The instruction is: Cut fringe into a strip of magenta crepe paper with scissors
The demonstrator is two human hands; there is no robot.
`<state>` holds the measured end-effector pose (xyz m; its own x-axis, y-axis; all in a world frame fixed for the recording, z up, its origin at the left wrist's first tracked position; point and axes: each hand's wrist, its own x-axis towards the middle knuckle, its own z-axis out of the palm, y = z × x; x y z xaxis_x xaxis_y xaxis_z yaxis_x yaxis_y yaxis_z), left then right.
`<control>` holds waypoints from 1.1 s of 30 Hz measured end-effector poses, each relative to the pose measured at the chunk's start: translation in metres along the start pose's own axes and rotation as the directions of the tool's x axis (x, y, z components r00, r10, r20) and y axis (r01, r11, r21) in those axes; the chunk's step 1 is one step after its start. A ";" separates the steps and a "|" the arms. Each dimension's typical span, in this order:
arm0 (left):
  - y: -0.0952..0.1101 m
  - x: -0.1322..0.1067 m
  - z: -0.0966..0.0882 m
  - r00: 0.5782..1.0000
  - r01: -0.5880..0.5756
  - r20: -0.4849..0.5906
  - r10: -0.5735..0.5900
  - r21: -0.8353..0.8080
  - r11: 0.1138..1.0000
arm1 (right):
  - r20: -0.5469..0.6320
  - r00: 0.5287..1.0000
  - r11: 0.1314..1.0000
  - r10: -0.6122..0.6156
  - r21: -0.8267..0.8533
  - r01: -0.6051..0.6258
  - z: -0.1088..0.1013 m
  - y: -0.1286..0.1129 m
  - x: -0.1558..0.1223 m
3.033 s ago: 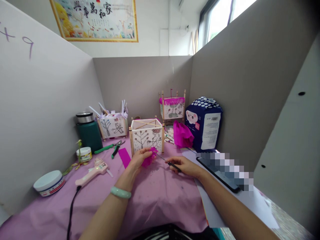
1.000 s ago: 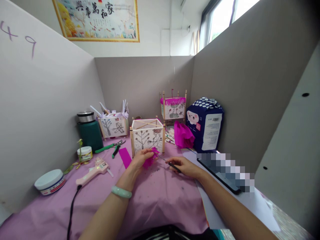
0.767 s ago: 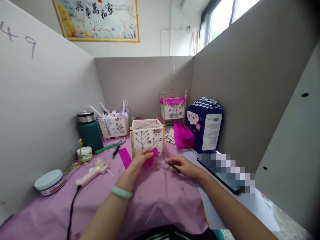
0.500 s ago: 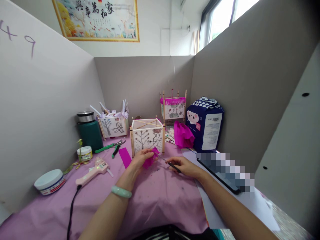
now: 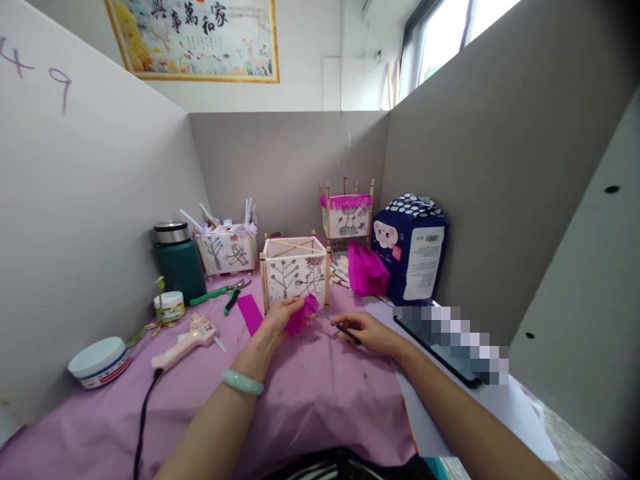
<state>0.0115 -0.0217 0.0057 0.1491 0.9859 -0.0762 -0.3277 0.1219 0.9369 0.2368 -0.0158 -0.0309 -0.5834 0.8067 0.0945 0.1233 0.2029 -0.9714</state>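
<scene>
My left hand (image 5: 280,321) pinches a bright magenta piece of crepe paper (image 5: 303,316) with a ruffled, fringed edge. My right hand (image 5: 367,331) is closed on a slim tool (image 5: 347,332) with a black handle and a thin metal tip. That tip points left at the paper and lies close to its edge; whether they touch I cannot tell. Just behind my left hand stands a box-shaped paper lantern (image 5: 295,273) with wooden corner sticks and drawn plants on its panel. A flat magenta paper strip (image 5: 249,315) lies left of my left hand.
On the left are a pink glue gun (image 5: 187,343), green-handled pliers (image 5: 220,293), a white tub (image 5: 100,363) and a green flask (image 5: 179,267). Behind stand two more lanterns, one magenta-fringed (image 5: 347,217). At right are crumpled magenta paper (image 5: 367,270), a blue package (image 5: 410,250) and a phone (image 5: 435,350).
The fringed crepe paper in my left hand has turned slightly and shows more of its ruffled edge. My right hand and its tool have hardly moved.
</scene>
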 end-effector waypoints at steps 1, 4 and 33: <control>0.000 0.000 0.000 1.000 0.003 -0.002 -0.003 -0.006 1.000 | 0.000 1.000 1.000 0.001 0.004 -0.001 0.000 0.000 0.000; 0.000 0.001 0.000 1.000 0.007 -0.002 -0.007 -0.015 1.000 | -0.005 1.000 1.000 0.006 -0.001 -0.006 0.001 0.000 0.000; -0.006 0.008 -0.008 0.999 -0.035 -0.016 0.034 -0.036 0.999 | -0.036 0.999 0.994 -0.022 -0.111 0.018 0.001 0.002 0.001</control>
<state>0.0070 -0.0138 -0.0032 0.1231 0.9912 -0.0496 -0.3661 0.0918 0.9260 0.2352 -0.0150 -0.0330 -0.5565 0.8216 0.1239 0.2011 0.2779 -0.9393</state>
